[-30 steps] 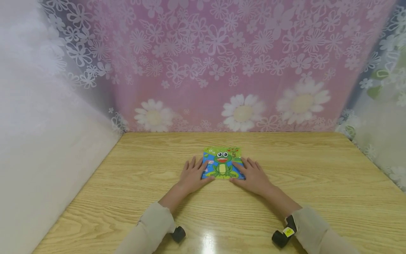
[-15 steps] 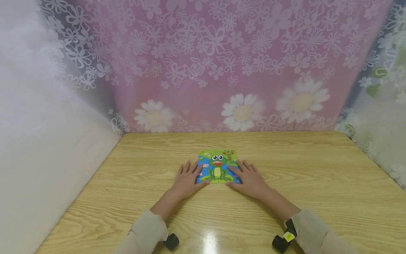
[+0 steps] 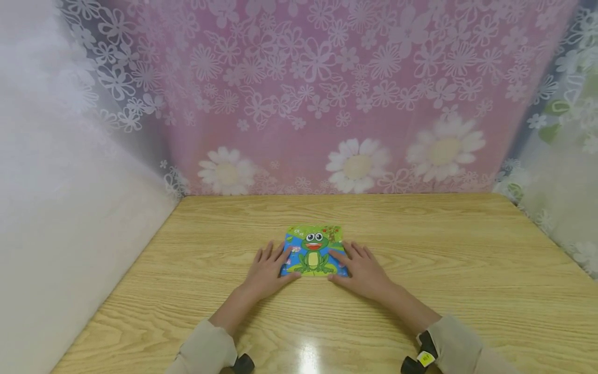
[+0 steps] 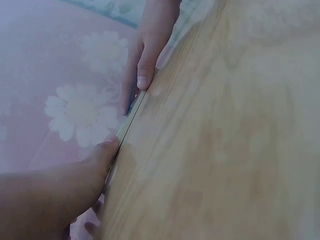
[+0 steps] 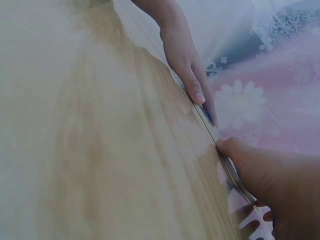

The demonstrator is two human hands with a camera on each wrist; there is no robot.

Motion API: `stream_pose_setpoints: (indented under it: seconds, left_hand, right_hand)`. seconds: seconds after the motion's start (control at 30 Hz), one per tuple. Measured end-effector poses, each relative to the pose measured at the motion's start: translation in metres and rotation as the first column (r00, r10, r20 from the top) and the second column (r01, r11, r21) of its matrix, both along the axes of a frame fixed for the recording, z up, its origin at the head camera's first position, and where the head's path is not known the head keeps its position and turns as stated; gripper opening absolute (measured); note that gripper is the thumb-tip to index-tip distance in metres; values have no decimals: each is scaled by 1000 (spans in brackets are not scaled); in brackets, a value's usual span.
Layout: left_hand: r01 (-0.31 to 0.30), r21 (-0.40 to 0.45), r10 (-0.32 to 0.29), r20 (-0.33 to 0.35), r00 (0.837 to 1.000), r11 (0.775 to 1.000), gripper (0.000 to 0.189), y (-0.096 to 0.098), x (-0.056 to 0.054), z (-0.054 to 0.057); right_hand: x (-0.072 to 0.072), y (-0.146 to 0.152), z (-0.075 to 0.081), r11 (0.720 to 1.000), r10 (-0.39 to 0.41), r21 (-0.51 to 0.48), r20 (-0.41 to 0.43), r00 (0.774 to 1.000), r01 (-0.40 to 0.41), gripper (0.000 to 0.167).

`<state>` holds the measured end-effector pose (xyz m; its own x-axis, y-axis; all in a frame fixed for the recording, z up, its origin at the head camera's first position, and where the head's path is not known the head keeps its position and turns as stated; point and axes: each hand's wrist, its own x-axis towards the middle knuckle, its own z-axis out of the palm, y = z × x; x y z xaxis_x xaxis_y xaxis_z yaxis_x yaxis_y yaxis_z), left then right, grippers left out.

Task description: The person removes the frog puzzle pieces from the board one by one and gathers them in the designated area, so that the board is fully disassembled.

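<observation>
A thin square board with a cartoon frog picture [image 3: 313, 254] lies flat on the wooden table, face up. Along its left side rests my left hand [image 3: 266, 272], index finger over the picture, thumb by the near corner, other fingers spread on the tabletop. My right hand [image 3: 366, 272] mirrors this at the right side. Both hands have their fingers extended. From the left wrist, the board [image 4: 131, 119] shows only as a thin pale edge between the two thumbs. The right wrist view has the same edge of the board [image 5: 206, 122], with its picture hidden.
The wood-grain table [image 3: 420, 234] stretches around the board. A pink flowered cloth [image 3: 289, 104] hangs behind the far table edge. A pale sheet [image 3: 84, 208] stands at the left, and another pale flowered cloth [image 3: 560, 208] at the right.
The frog board has slid toward the person and slightly left. Both hands have moved along with it, staying at its two sides with their fingers laid the same way.
</observation>
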<state>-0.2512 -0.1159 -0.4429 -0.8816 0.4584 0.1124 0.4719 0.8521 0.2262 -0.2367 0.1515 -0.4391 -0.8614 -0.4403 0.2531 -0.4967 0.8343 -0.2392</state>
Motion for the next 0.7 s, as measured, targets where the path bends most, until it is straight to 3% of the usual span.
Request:
stream_pose_setpoints:
  seconds: [0.3, 0.7]
  left_hand:
    - [-6, 26, 6, -20, 1000, 1000, 78, -11, 9, -2]
    - [10, 84, -10, 9, 1000, 996, 76, -26, 22, 0]
  right_hand:
    - [8, -7, 0, 999, 30, -18, -19, 999, -30, 65]
    - [18, -13, 0, 998, 69, -4, -18, 997, -69, 63]
